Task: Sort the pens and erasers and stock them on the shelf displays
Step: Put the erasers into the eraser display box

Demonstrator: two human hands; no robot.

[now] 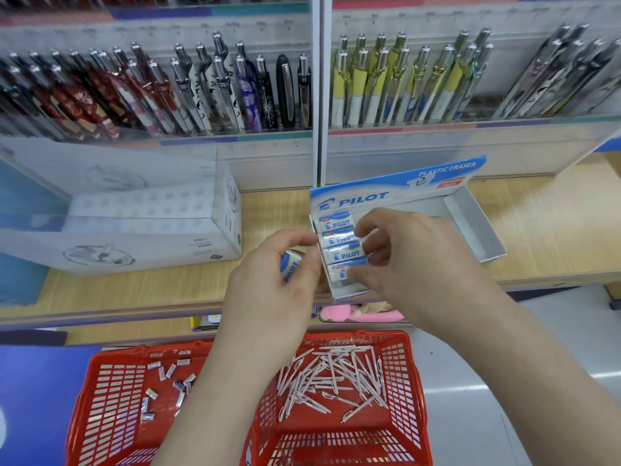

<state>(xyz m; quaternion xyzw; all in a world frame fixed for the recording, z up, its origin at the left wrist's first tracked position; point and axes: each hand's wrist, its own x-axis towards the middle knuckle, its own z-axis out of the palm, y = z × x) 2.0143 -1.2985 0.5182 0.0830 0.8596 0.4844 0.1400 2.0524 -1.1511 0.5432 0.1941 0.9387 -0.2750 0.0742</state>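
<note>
Blue-and-white eraser (291, 268) sits gripped in the left hand (272, 280). The right hand (413, 260) pinches the row of erasers (341, 245) between thumb and fingers inside the box (470, 223) on the wooden shelf (537, 230). Below, a red basket (111, 415) holds pink pens (329, 378) and loose erasers (168, 381).

Eraser display box (396, 188) header card: "PILOT" at left, "PLASTIC ERASER" at upper right; red label (452, 182) under that is unreadable. Erasers (343, 255) inside the box: "PILOT" on sleeves. Loose eraser (291, 266) just left of box: print unclear. Black pen (304, 92) above box: "05".
</note>
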